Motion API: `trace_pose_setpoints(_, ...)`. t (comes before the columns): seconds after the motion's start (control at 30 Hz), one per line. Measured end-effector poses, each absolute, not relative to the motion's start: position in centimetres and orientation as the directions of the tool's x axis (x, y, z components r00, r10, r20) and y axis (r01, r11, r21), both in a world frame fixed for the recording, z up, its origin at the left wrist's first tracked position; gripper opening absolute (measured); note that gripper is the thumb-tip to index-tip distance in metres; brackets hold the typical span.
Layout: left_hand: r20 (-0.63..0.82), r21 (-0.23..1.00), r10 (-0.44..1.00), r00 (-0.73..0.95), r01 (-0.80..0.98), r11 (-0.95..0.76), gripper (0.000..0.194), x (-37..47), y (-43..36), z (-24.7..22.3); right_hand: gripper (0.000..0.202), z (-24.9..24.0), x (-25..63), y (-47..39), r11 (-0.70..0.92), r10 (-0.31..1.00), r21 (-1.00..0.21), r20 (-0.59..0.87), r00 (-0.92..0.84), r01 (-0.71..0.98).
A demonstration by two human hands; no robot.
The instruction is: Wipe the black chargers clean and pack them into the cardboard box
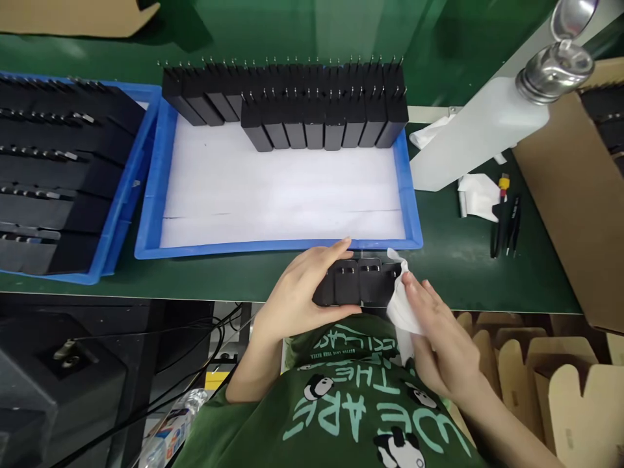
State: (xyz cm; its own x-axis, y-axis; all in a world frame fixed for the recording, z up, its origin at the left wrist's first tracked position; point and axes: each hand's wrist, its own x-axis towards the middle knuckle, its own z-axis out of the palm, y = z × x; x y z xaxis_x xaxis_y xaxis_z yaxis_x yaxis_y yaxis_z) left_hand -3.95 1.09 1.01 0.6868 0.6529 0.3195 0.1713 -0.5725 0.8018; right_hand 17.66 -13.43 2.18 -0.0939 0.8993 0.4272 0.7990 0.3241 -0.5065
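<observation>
A short row of black plug adapters (pixel 347 283) with metal pins is at the table's front edge, close to my body. My left hand (pixel 290 296) grips the row from the left, its thumb along the near side and its fingers along the far side. Between the fingers of my right hand (pixel 439 344) is a crumpled white cloth (pixel 402 305). The cloth lies against the right end of the row and partly covers it. Just beyond stands a blue tray (pixel 414 224) lined with white, with two rows of similar adapters (pixel 324 117) upright along its far side.
Another blue tray (pixel 110 250) full of black adapters is at the left. To the right are a white bottle (pixel 482 130) with an open metal lid, scraps of white cloth (pixel 478 195), tweezers (pixel 513 227) and a cardboard box (pixel 570 201). Open cartons (pixel 585 403) sit below the table.
</observation>
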Motion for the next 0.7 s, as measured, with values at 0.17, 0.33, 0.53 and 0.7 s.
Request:
trace_pose_setpoints(0.17,0.316,0.799,0.644,0.697,0.17,-0.576,0.094,-3.9,1.1,1.1,0.068,1.6,16.4,-13.0,0.399,0.872,-0.292,0.415,-0.261,0.869)
trace_pose_setpoints(0.33,0.33,0.811,0.632,0.701,0.131,-0.57,0.078,-3.8,1.1,1.2,0.058,2.3,14.6,-11.9,0.434,0.873,-0.238,0.35,-0.34,0.869)
trace_pose_setpoints(0.53,0.337,0.808,0.624,0.706,0.123,-0.576,0.063,-4.0,1.2,1.1,0.051,3.8,12.5,-9.7,0.64,0.765,-0.354,0.378,-0.521,0.682)
trace_pose_setpoints(0.7,0.319,0.739,0.604,0.731,0.208,-0.641,0.077,-4.2,0.9,1.5,0.057,6.1,17.1,-11.2,0.506,0.857,-0.714,0.35,-0.378,0.484)
